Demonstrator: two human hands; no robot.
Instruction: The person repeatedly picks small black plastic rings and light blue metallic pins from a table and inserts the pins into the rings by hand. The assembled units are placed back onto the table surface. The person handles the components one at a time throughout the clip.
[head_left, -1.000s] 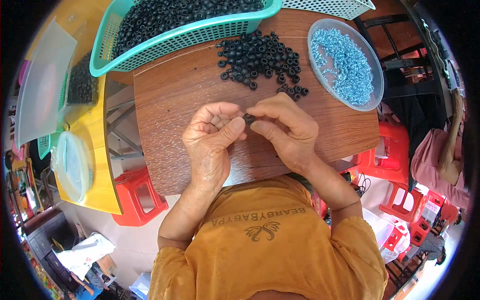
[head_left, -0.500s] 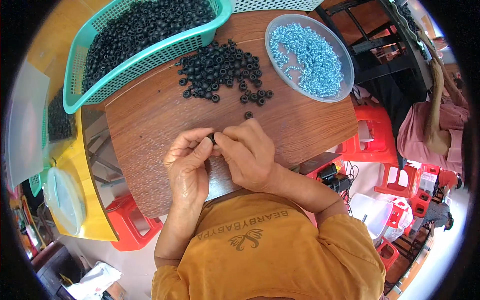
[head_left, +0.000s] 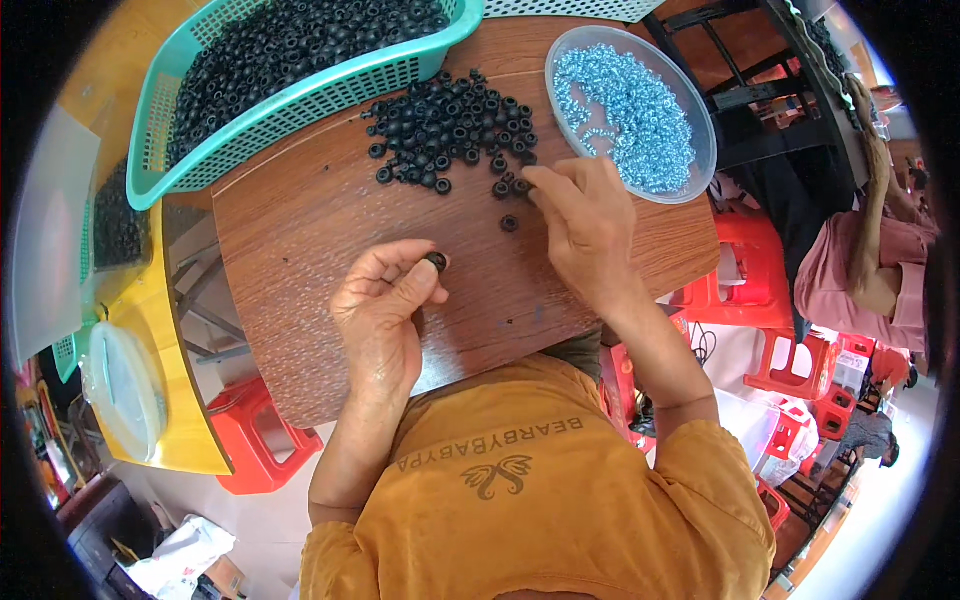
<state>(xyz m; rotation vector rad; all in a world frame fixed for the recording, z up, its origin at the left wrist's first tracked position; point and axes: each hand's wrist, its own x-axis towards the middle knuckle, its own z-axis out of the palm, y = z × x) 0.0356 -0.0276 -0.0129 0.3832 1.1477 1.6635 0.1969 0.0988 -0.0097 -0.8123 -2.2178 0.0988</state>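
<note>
My left hand (head_left: pixel 375 315), held above the near part of the table, pinches a small black ring-like piece (head_left: pixel 436 261) between thumb and fingers; a hole shows in it. My right hand (head_left: pixel 592 230) is over the right side of the table, near the bowl. Its fingers are bent together, their tips beside a few loose black pieces (head_left: pixel 503 188); whether anything is between them is hidden. One more black piece (head_left: pixel 509 223) lies alone below those. Behind is a loose heap of black round pieces (head_left: pixel 450 125) with holes.
A turquoise basket (head_left: pixel 290 117) full of black pieces stands at the back left of the brown table (head_left: pixel 300 260). A clear round bowl (head_left: pixel 712 150) holds small shiny blue pieces (head_left: pixel 640 120). Red stools (head_left: pixel 745 265) stand around; another person's arm (head_left: pixel 878 220) shows at the right.
My right hand has left my left hand and moved up and right to the loose black pieces by the bowl. My left hand keeps the black piece. The view has shifted slightly.
</note>
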